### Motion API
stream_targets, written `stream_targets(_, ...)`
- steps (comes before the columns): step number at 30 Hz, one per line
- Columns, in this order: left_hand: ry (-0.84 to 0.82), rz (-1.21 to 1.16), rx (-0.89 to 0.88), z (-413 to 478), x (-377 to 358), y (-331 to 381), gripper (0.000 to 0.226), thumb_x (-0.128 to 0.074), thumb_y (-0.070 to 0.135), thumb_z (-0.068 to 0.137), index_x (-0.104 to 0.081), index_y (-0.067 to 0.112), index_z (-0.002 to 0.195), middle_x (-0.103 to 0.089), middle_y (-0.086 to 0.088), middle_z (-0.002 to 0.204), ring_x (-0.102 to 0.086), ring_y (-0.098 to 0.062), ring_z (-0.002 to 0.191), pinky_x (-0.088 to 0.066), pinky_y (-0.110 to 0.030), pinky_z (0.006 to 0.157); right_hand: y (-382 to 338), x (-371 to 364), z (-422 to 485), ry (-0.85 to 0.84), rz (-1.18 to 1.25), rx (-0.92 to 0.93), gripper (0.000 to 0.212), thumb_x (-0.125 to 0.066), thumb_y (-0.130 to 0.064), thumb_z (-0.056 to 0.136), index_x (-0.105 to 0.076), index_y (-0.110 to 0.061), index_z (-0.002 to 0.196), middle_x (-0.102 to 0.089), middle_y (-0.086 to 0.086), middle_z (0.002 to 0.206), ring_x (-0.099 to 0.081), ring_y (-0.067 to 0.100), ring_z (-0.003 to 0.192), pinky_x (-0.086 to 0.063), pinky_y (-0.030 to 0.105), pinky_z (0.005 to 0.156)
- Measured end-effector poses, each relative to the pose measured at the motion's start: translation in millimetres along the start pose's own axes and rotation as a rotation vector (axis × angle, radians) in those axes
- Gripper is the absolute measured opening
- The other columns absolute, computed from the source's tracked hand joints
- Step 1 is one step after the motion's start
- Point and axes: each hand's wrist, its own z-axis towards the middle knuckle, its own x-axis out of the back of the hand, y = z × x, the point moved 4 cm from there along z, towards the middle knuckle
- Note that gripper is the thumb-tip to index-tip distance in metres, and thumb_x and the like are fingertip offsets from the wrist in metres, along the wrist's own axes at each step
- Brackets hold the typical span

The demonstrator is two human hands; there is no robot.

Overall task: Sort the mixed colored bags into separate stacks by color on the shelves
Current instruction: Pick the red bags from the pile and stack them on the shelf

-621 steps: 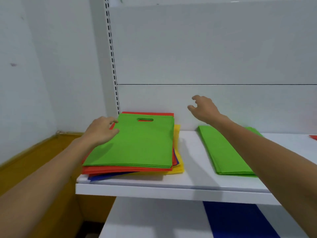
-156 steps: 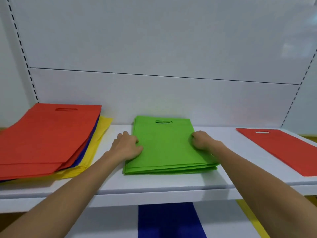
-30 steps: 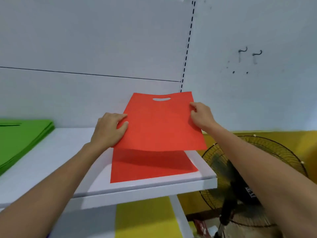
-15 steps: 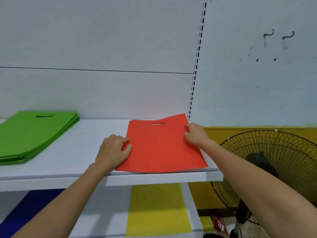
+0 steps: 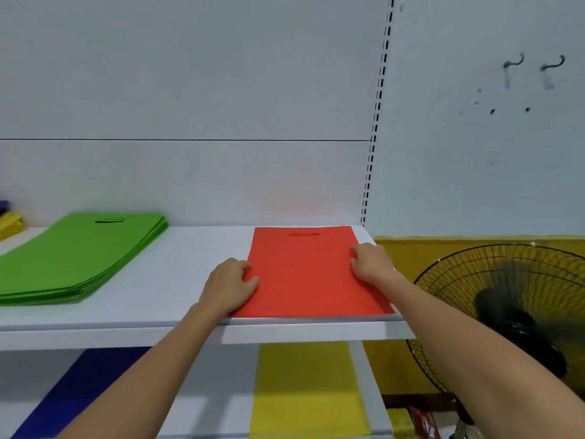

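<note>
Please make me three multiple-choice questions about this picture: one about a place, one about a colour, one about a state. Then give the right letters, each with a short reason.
1. Where is the red bag?
A. on the floor
B. on a wall hook
C. at the right end of the upper shelf

2. What colour is the bag below it, on the lower shelf?
A. yellow
B. white
C. black

3. In what state is the red bag?
A. held up in the air
B. lying flat, with the left hand and the right hand at its side edges
C. folded in half

Answers:
1. C, it lies on the upper shelf, close to the shelf's right edge.
2. A, the yellow bag shows under the shelf's front edge.
3. B, the bag rests flat, and each hand's fingers curl at one side edge.
</note>
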Motion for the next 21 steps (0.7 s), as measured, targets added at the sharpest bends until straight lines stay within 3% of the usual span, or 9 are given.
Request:
stream_targets(5, 0.009, 0.039, 0.028, 2.3, -3.2, 4.2, 0.043, -0.054, 0.036, 0.089, -0.054, 0.018, 0.127, -0.056, -0.006, 0.121, -0.054, -0.023, 0.11, -0.043, -0.033, 0.089, -0.3, 2.8, 2.4, 0.026, -0.009, -0.073, 0.035, -0.045, -0.026, 0.096, -0.047, -0.005, 0.124, -0.047, 0.018, 0.128, -0.046, 0.035, 0.12, -0.043, 0.038, 0.09)
stream_targets(21, 0.083, 0.097, 0.075, 6.5, -1.0, 7.3, 0.036, -0.045, 0.044, 0.092, -0.06, 0.021, 0.116, -0.057, -0.004, 0.112, -0.056, -0.022, 0.102, -0.046, -0.034, 0.084, -2.2, 8.4, 4.6, 0.064, 0.006, -0.07, 0.034, -0.04, -0.025, 0.094, -0.053, -0.005, 0.118, -0.051, 0.017, 0.122, -0.047, 0.034, 0.116, -0.043, 0.038, 0.088)
